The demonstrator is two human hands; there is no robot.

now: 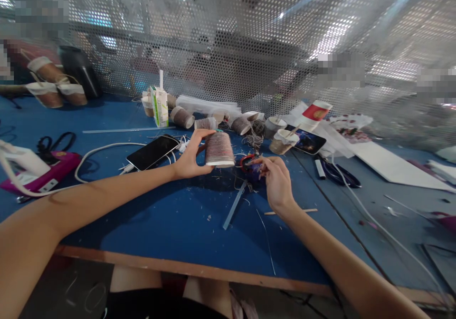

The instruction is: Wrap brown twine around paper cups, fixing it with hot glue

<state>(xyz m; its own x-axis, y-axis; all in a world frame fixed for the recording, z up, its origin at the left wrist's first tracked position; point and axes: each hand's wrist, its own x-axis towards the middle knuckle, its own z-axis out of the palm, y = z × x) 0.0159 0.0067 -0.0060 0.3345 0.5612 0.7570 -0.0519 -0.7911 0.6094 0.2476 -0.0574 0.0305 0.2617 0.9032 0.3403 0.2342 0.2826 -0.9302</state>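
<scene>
My left hand [192,159] is closed around a paper cup wrapped in grey-pink yarn [219,149], its white rim facing down. The cup is raised a little over the blue table. To its right my right hand [279,181] has its thumb and fingers pinched together; whatever sits between them is too small to make out. Just beyond those fingertips lies a dark blue and red object [251,164], partly covered by the hand. A translucent glue stick [235,206] lies on the table between my hands. Under my right wrist is a thin wooden stick [309,210].
Several yarn-wrapped cups [182,118], tangled yarn [253,136] and a drink carton [160,106] stand along the back by perforated mesh [228,43]. A phone [153,151] with a cable lies left, another phone [307,140] right. A purple power strip [53,176] sits far left.
</scene>
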